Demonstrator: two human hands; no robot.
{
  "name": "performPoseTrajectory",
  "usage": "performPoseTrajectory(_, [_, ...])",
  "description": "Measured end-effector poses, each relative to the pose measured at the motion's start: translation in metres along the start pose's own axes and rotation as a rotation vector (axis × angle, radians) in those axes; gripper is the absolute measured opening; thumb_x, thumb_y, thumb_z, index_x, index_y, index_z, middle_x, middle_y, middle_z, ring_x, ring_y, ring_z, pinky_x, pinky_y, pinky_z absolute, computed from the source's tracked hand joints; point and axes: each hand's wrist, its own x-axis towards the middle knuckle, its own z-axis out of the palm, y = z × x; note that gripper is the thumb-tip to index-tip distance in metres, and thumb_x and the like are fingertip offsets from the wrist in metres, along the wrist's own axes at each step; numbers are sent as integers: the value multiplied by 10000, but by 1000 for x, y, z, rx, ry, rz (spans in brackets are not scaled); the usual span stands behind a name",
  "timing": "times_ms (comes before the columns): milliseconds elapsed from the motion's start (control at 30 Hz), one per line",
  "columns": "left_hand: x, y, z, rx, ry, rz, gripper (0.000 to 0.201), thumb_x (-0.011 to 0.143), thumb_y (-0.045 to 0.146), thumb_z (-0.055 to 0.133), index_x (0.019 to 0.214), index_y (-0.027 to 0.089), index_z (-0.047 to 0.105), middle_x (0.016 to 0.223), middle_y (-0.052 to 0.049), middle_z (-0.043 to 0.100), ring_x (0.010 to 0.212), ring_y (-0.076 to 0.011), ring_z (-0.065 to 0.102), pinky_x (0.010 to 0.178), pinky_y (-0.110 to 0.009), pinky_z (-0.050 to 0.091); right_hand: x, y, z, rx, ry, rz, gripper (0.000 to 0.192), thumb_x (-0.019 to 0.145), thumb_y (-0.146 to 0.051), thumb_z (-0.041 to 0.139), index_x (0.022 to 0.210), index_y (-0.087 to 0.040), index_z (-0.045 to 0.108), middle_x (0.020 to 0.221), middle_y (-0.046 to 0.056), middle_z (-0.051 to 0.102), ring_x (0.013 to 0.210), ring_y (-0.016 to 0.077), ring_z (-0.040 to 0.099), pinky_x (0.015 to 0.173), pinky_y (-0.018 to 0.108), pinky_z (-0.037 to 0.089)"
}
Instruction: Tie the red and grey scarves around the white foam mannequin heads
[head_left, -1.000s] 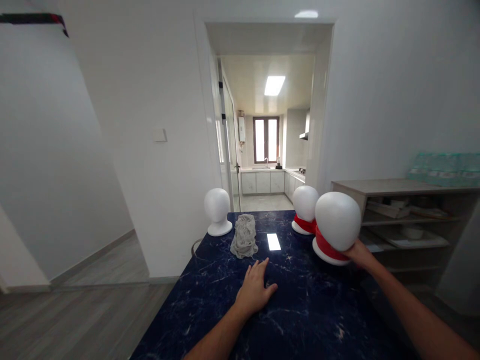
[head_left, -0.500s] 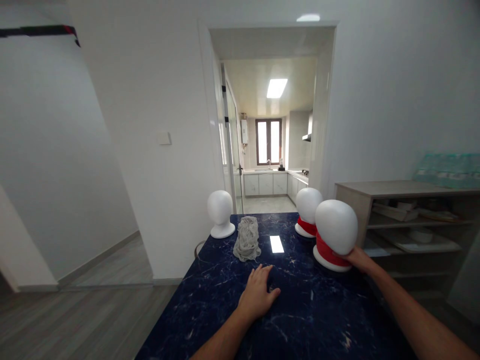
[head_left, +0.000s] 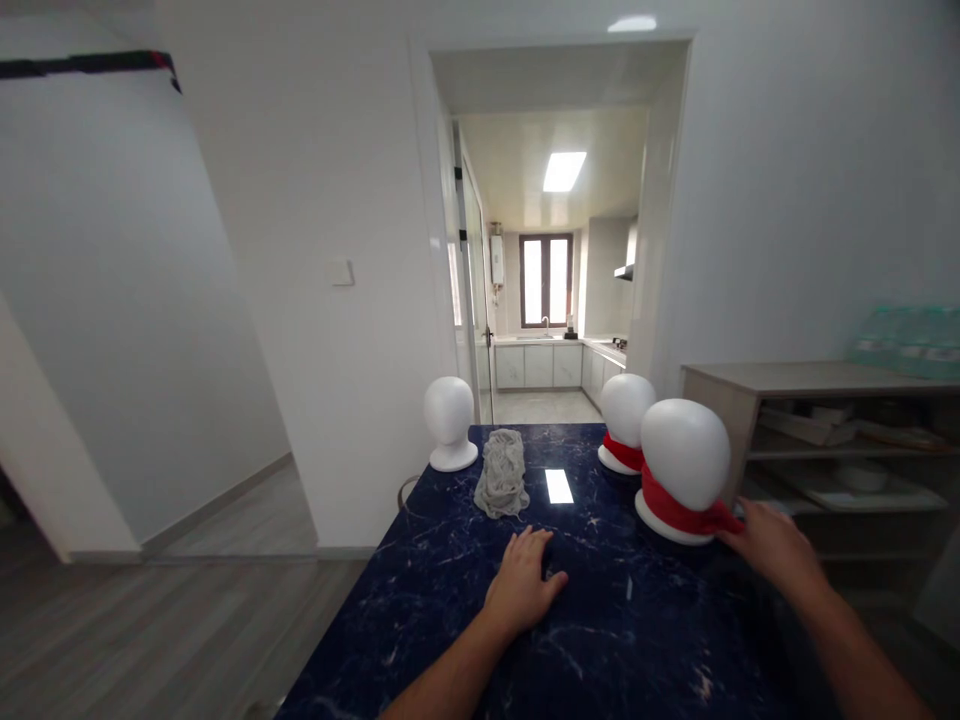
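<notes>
Pinched in my right hand [head_left: 776, 545] is the end of a red scarf-like cloth [head_left: 675, 512], pulled out to the right. That cloth wraps the neck of the nearer white mannequin head [head_left: 686, 450], which stands upright at the table's right side. Just behind it is another white mannequin head [head_left: 628, 407] with a red cloth [head_left: 622, 453] around its neck. My left hand [head_left: 523, 582] rests on the dark blue marbled table [head_left: 592, 660], fingers spread and nothing in them. Beyond its fingertips lies a crumpled grey cloth [head_left: 502, 475].
A bare white mannequin head [head_left: 451, 410] stands at the far left of the table. To the right, a wooden shelf unit [head_left: 810, 376] holds trays, with wrapped bottles [head_left: 911, 342] on top. A doorway behind the table opens into a kitchen.
My right hand has drawn back to the right from the nearer head, stretching out the red cloth's end. My left hand stays in place on the table. The view has shifted slightly.
</notes>
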Motion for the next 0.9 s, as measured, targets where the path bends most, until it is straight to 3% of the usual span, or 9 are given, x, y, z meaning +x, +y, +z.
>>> performPoseTrajectory(67, [0, 1, 0, 8, -3, -1, 699, 902, 464, 653, 1542, 222, 507, 1610, -81, 519, 1578, -295, 337, 1339, -494, 168, -21, -10, -4, -48, -84, 50, 334, 933, -484, 564, 890, -205, 742, 905, 200, 764, 862, 361, 736, 693, 396, 483])
performPoseTrajectory(133, [0, 1, 0, 17, -6, 3, 702, 902, 476, 656, 1541, 226, 509, 1615, -82, 513, 1576, -301, 339, 1338, -501, 169, -40, -38, -2, 26, -193, 20, 356, 989, -460, 494, 836, -225, 714, 856, 154, 765, 797, 305, 730, 661, 357, 440])
performPoseTrajectory(333, [0, 3, -1, 32, -4, -3, 675, 914, 466, 650, 1530, 223, 517, 1610, -82, 520, 1570, -296, 354, 1339, -495, 171, -57, -161, 21, 218, -537, -388, 178, 924, -400, 667, 892, -231, 716, 900, 50, 773, 793, 200, 704, 642, 272, 374])
performPoseTrajectory(467, [-1, 3, -3, 21, -6, -9, 636, 921, 454, 640, 1505, 221, 545, 1604, -91, 528, 1558, -292, 379, 1335, -491, 190, -49, -208, 41, 152, -527, -522, 127, 937, -335, 672, 905, -218, 710, 926, 52, 770, 857, 208, 704, 687, 270, 377])
performPoseTrajectory(600, [-2, 2, -4, 35, -22, -1, 544, 921, 434, 641, 1430, 242, 616, 1617, -79, 513, 1560, -292, 375, 1336, -504, 183, -53, -221, 59, 153, -368, -536, 124, 996, -235, 575, 913, -209, 663, 914, 47, 755, 877, 204, 696, 747, 279, 390])
performPoseTrajectory(900, [-2, -1, 1, 57, -27, 21, 511, 948, 446, 619, 1428, 271, 616, 1636, -49, 491, 1572, -275, 352, 1345, -495, 155, -61, -209, 67, 210, -371, -487, 150, 1004, -252, 554, 879, -217, 629, 885, 27, 747, 845, 187, 693, 726, 271, 368])
